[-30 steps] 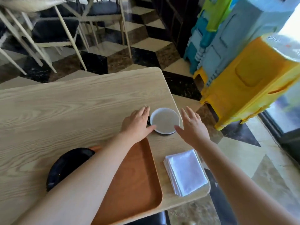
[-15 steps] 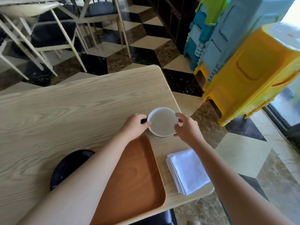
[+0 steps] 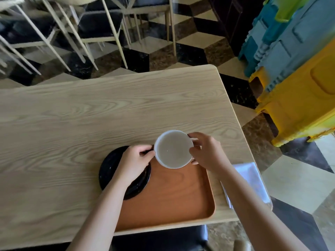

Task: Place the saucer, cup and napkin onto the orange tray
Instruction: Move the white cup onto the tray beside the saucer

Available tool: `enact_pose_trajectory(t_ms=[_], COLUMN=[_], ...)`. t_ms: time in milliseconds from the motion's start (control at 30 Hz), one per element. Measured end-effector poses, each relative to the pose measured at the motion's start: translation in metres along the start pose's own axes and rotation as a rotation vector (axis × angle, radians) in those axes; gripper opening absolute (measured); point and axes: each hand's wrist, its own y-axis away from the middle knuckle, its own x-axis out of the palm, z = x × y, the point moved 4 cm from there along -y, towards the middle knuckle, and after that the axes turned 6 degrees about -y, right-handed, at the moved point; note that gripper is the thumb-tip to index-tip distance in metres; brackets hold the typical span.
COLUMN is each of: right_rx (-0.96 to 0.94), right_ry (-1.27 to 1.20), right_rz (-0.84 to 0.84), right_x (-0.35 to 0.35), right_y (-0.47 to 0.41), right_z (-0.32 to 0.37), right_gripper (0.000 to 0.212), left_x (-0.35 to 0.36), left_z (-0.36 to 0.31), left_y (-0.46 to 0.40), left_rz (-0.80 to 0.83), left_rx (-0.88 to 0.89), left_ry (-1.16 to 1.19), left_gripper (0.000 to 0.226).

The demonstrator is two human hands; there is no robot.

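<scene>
A white cup point(image 3: 173, 149) of pale, milky liquid sits above the orange tray's point(image 3: 168, 196) 12 o'clock edge, the left hand point(image 3: 135, 163) pinching at 9 o'clock, the right hand point(image 3: 205, 151) curled on its 3 o'clock rim.

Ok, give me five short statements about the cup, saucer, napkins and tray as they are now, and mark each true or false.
1. Both hands, left and right, hold the round white cup. True.
2. The white cup is empty. False: it holds a pale beige liquid.
3. The round black saucer lies partly on the orange wooden tray. True: it overlaps the tray's left edge.
4. The stack of white napkins lies on the tray. False: it lies on the light wooden table, right of the tray.
5. The cup stands on the saucer. False: it is over the tray's far edge, right of the saucer.
</scene>
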Motion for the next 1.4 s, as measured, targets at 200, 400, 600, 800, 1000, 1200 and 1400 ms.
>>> enact_pose_trajectory(t_ms=[200,400,600,800,1000,1200,1400], right_rx=[0.047,0.093,0.109,0.092,0.089,0.036,-0.142], right_ry=[0.006,-0.025,-0.057,-0.072,-0.090,0.057,0.374], right_rz=[0.016,0.021,-0.002,-0.023,-0.035,-0.026,-0.131], right_x=[0.017,0.015,0.013,0.010,0.009,0.006,-0.018], right_y=[-0.002,-0.006,-0.006,-0.010,-0.009,-0.003,0.041], right_z=[-0.002,-0.009,-0.016,-0.017,-0.020,-0.022,-0.037], right_gripper=[0.043,0.043,0.043,0.040,0.040,0.029,0.025], left_x=[-0.002,0.003,0.005,0.008,0.008,0.007,0.047], left_z=[0.013,0.005,-0.002,-0.002,0.000,-0.009,-0.045], left_y=[0.005,0.001,-0.007,-0.014,-0.014,-0.001,0.049], left_rz=[-0.035,-0.070,-0.063,-0.054,-0.071,-0.185,-0.370], left_rx=[-0.003,-0.013,0.024,0.041,0.056,0.045,0.404], left_ry=[-0.061,-0.098,-0.346,-0.396,-0.391,-0.571,-0.521], left_gripper=[0.014,0.018,0.020,0.021,0.021,0.033,0.026])
